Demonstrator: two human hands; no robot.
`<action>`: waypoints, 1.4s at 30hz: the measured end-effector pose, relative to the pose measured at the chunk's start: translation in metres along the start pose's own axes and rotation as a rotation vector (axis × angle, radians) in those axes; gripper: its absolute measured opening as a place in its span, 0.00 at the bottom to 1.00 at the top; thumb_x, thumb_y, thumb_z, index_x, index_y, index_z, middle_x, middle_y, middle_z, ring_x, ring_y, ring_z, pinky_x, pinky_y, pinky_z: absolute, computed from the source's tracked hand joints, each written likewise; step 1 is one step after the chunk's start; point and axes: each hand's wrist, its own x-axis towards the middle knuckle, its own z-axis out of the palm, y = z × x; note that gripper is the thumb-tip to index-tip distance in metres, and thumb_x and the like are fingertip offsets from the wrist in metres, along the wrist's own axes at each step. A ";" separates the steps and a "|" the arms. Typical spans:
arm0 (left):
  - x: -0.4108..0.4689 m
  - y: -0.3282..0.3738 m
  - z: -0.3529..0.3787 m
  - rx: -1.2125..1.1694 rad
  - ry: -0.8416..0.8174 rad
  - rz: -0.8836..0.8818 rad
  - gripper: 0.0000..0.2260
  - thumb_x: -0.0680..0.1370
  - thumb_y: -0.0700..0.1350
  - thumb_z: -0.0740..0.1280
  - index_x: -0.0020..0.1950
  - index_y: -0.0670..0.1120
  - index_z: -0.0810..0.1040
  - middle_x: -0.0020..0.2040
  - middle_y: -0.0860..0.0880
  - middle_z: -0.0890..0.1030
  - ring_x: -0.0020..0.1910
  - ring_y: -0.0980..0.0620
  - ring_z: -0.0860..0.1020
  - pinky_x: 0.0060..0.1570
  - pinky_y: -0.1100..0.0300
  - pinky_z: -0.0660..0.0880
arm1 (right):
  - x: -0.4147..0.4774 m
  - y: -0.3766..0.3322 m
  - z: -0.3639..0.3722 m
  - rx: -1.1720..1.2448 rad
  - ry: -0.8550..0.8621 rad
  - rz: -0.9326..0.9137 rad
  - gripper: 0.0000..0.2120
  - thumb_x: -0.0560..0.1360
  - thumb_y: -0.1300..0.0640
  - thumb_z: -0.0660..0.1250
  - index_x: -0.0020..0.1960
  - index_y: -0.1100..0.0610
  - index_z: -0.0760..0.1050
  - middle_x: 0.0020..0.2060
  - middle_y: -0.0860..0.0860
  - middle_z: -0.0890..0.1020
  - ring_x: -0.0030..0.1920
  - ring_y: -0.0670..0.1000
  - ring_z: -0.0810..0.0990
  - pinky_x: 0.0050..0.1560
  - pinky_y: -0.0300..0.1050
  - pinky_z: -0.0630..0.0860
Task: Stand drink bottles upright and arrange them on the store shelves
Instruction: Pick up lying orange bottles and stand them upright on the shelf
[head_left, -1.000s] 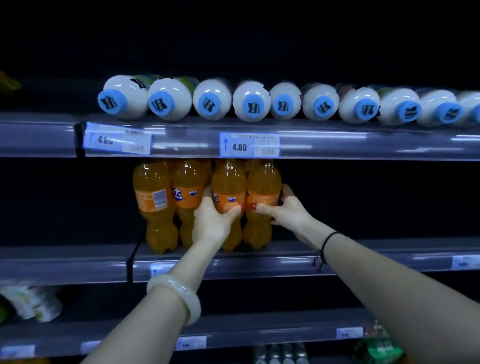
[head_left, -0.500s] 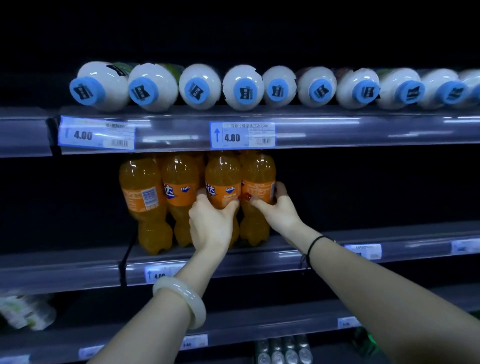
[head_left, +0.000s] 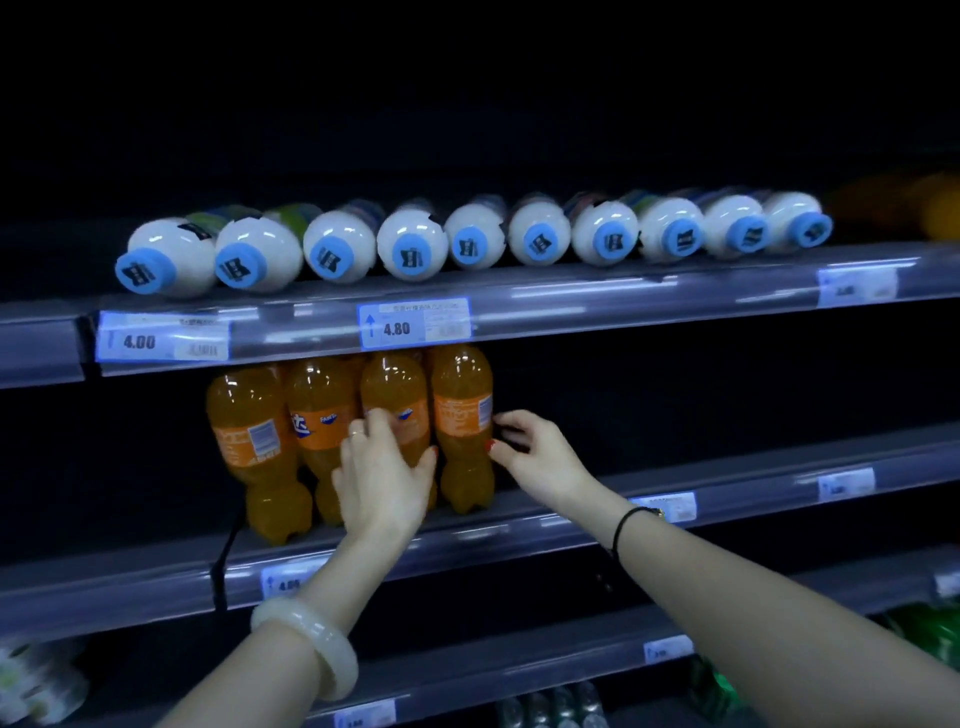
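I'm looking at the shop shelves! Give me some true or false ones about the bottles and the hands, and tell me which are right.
1. The white bottles lie on their sides on the top shelf. True.
2. The orange bottles are lying down. False: they stand upright on the middle shelf.
3. The left hand grips the third orange bottle from the left. True.
4. The price tag above the orange bottles reads 9.90. False: it reads 4.80.
5. The left wrist wears a pale bangle. True.
6. The right wrist is bare. False: it wears a black cord.
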 end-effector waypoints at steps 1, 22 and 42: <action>-0.005 0.002 -0.001 0.001 -0.062 0.110 0.17 0.73 0.50 0.71 0.58 0.48 0.71 0.57 0.47 0.74 0.57 0.45 0.74 0.54 0.47 0.74 | -0.008 0.001 -0.008 -0.057 -0.009 -0.031 0.17 0.77 0.60 0.67 0.65 0.56 0.72 0.62 0.52 0.77 0.65 0.50 0.74 0.64 0.47 0.73; -0.049 0.357 0.042 -0.074 -0.203 0.904 0.17 0.78 0.49 0.63 0.66 0.51 0.68 0.61 0.55 0.73 0.62 0.53 0.71 0.51 0.56 0.72 | -0.079 -0.033 -0.412 -0.510 0.457 -0.283 0.14 0.71 0.71 0.60 0.49 0.59 0.80 0.46 0.53 0.83 0.48 0.50 0.81 0.51 0.38 0.76; 0.029 0.572 0.214 0.227 -0.482 0.852 0.40 0.74 0.36 0.64 0.75 0.65 0.48 0.77 0.49 0.57 0.72 0.44 0.63 0.66 0.46 0.69 | 0.081 0.037 -0.665 -1.215 0.012 -0.169 0.41 0.73 0.65 0.63 0.76 0.40 0.48 0.78 0.50 0.52 0.75 0.56 0.57 0.72 0.55 0.53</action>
